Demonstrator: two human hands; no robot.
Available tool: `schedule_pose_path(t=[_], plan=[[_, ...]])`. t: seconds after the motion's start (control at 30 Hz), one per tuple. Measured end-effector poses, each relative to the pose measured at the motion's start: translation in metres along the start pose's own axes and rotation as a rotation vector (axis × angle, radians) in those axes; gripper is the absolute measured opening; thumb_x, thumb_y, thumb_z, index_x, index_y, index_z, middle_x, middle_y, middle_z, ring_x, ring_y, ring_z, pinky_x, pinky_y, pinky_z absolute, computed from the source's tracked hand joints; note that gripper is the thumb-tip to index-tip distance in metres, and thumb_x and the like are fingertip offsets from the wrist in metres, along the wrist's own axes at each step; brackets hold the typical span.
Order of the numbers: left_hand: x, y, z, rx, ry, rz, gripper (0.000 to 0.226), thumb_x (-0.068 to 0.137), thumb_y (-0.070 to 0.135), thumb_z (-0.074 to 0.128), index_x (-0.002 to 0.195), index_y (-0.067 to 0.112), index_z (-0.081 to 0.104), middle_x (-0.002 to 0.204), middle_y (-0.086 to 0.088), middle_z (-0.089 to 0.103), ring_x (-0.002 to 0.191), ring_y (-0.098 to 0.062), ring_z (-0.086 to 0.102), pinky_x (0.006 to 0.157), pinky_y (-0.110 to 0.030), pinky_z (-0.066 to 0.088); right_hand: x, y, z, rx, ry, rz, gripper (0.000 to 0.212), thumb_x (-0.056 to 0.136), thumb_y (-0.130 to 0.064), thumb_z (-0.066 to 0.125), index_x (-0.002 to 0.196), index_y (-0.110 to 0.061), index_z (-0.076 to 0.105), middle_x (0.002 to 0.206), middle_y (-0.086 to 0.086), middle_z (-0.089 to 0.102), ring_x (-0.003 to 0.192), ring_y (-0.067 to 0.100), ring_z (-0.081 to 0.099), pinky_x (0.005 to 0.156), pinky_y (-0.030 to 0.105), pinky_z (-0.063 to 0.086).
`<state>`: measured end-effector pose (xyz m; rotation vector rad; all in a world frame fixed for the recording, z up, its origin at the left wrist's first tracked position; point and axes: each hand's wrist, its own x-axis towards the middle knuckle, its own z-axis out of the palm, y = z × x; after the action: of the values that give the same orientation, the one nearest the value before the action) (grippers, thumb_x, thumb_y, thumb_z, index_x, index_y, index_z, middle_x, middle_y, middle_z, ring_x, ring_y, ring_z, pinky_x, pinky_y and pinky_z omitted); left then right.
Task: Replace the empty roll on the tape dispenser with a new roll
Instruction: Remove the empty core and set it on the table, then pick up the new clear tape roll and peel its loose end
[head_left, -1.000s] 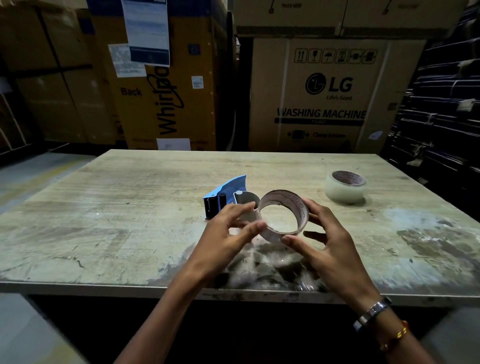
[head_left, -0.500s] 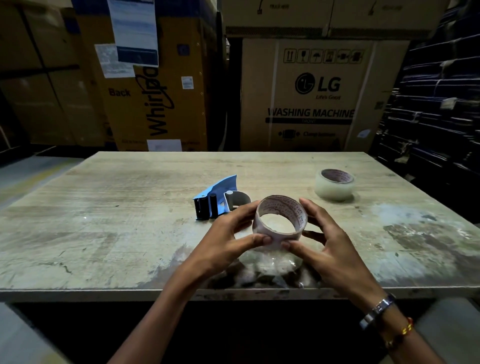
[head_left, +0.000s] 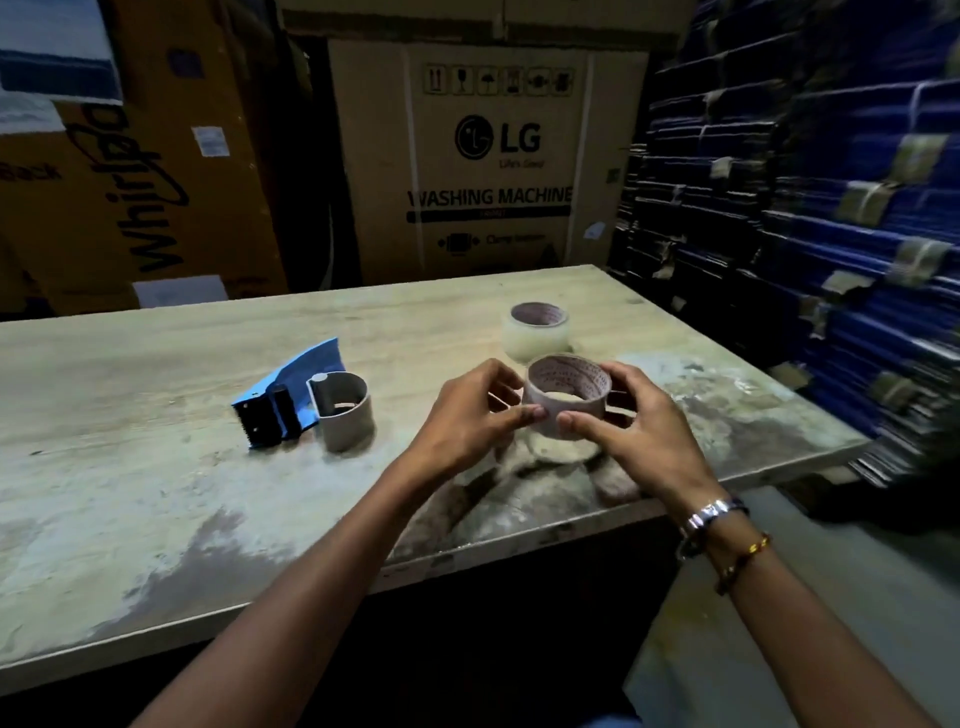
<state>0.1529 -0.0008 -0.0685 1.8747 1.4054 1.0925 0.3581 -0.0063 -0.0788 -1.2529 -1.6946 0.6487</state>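
The empty cardboard roll (head_left: 566, 397), pale with printed red text inside, hangs just above the table, its opening turned up. My left hand (head_left: 470, 415) pinches its left and near side, and my right hand (head_left: 631, 423) grips its right side. The blue tape dispenser (head_left: 298, 397) lies on the table to the left, teeth toward me, its grey metal roll holder bare. A new clear tape roll (head_left: 535, 332) rests flat on the table just behind the empty roll.
The worn wooden table (head_left: 156, 467) ends close on the right. Stacked blue bundles (head_left: 831, 208) rise beyond that edge. Large cardboard boxes (head_left: 488, 156) stand behind the table's far edge.
Both hands have carried the empty roll to the right, away from the dispenser and nearer the new roll, and turned its opening upward. The camera has swung right.
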Motion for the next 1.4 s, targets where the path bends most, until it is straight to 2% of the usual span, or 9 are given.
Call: schedule_pose_path(t=[0.17,0.43,0.7,0.87,0.93,1.03,1.2,1.3,1.4], plan=[[0.03,0.012,0.037,0.051,-0.024,0.056,0.031,0.084,0.028,0.077,0.106,0.012,0.062,0.1,-0.002,0.071,0.086,-0.018,0.071,0.073,-0.043,0.061,0.009,0.016,-0.029,-0.112,0.084,0.048,0.074,0.077,-0.031,0.085,0.141,-0.015,0.051,0.129,0.0,0.061,0.111,0.01,0.057,0.09,0.02,0.049],[0.06,0.016,0.083,0.108,-0.071,0.103,0.037,0.083,0.038,0.074,0.109,0.014,0.063,0.103,-0.003,0.073,0.086,-0.019,0.071,0.076,-0.049,0.059,0.014,0.041,-0.061,-0.179,0.14,0.138,0.077,0.078,-0.034,0.084,0.143,-0.016,0.047,0.139,0.007,0.058,0.121,0.02,0.057,0.103,0.039,0.05],[0.059,0.012,0.09,0.163,-0.135,0.137,0.039,0.088,0.031,0.072,0.119,0.01,0.063,0.109,-0.007,0.073,0.094,-0.019,0.069,0.084,-0.043,0.057,0.013,0.051,-0.063,-0.31,0.141,0.145,0.08,0.079,-0.035,0.082,0.146,-0.012,0.045,0.148,0.01,0.051,0.134,0.025,0.047,0.097,0.022,0.033],[0.058,0.011,0.068,0.137,-0.14,0.103,0.034,0.091,0.026,0.07,0.118,0.005,0.068,0.111,-0.009,0.074,0.095,-0.015,0.068,0.079,-0.019,0.053,0.012,0.052,-0.061,-0.348,0.175,0.107,0.096,0.074,-0.062,0.069,0.15,-0.013,0.038,0.143,0.009,0.051,0.128,0.029,0.052,0.102,0.046,0.049],[0.062,0.004,0.056,0.125,-0.042,0.064,0.028,0.091,0.025,0.069,0.111,0.005,0.071,0.105,-0.01,0.075,0.092,-0.018,0.07,0.083,-0.03,0.058,0.012,0.049,-0.058,-0.429,0.24,0.036,0.09,0.077,-0.066,0.061,0.148,-0.014,0.042,0.138,0.009,0.054,0.125,0.029,0.05,0.095,0.042,0.049],[0.077,-0.01,0.04,0.101,0.137,-0.038,0.025,0.091,0.022,0.07,0.109,0.006,0.07,0.101,-0.011,0.073,0.091,-0.023,0.069,0.083,-0.045,0.059,0.015,0.04,-0.053,-0.455,0.314,-0.105,0.067,0.087,-0.051,0.062,0.14,-0.012,0.052,0.133,0.01,0.058,0.122,0.03,0.051,0.091,0.032,0.041],[0.105,-0.032,0.031,0.077,0.281,-0.216,0.057,0.086,0.027,0.075,0.135,0.011,0.051,0.129,-0.014,0.06,0.114,-0.027,0.06,0.098,-0.047,0.051,0.023,0.034,-0.038,-0.424,0.316,-0.242,0.046,0.093,-0.036,0.061,0.132,-0.012,0.058,0.123,0.008,0.061,0.111,0.026,0.055,0.086,0.03,0.042],[0.125,-0.041,0.033,0.032,0.241,-0.28,0.091,0.078,0.032,0.083,0.149,0.008,0.032,0.146,-0.017,0.046,0.131,-0.032,0.048,0.107,-0.048,0.044,0.026,0.038,-0.029,-0.371,0.328,-0.283,0.042,0.094,-0.034,0.06,0.128,-0.011,0.06,0.119,0.008,0.062,0.107,0.025,0.056,0.086,0.03,0.045],[0.139,-0.045,0.037,-0.038,0.156,-0.289,0.104,0.073,0.032,0.087,0.152,0.008,0.023,0.151,-0.017,0.039,0.135,-0.033,0.045,0.109,-0.049,0.044,0.027,0.044,-0.025,-0.326,0.346,-0.284,0.041,0.092,-0.036,0.057,0.126,-0.012,0.06,0.117,0.005,0.062,0.105,0.023,0.055,0.083,0.03,0.047]])
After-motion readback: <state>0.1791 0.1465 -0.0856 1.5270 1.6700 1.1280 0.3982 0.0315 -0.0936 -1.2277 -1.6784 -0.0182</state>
